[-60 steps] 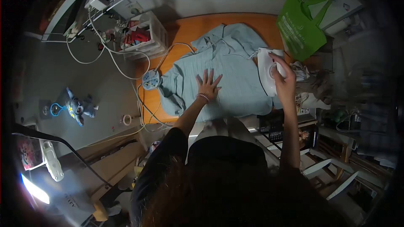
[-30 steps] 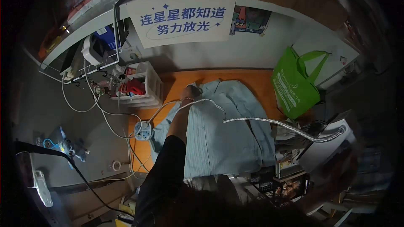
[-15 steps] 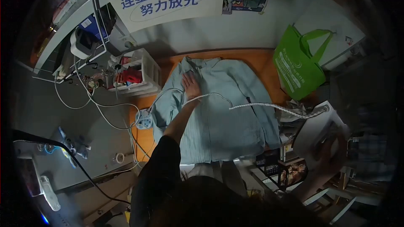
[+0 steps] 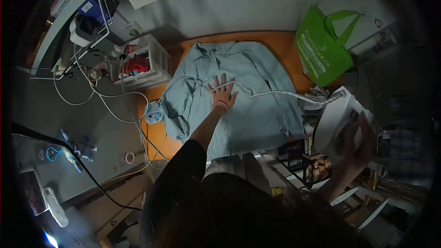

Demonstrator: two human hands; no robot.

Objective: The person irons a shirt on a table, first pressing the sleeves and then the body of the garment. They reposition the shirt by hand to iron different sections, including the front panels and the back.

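Note:
A light blue-green button-up shirt lies spread out on an orange-brown tabletop, collar towards the wall. My left hand rests flat on the middle of its front, fingers spread, a beaded bracelet at the wrist. Off to the right, beyond the shirt's edge, my right hand grips a white clothes iron, held tilted. From the iron, a braided cord runs across the shirt, passes over my left hand, and reaches towards a blue-and-white power strip on the left.
A white plastic drawer box with small items stands at the back left, near loose cables. At the back right is a green bag. Below the table's right side sits a black wire rack.
My left hand has moved from near the collar down and right to the shirt's middle, its fingers now spread. My right hand still holds the iron at the right. The view has tilted downward.

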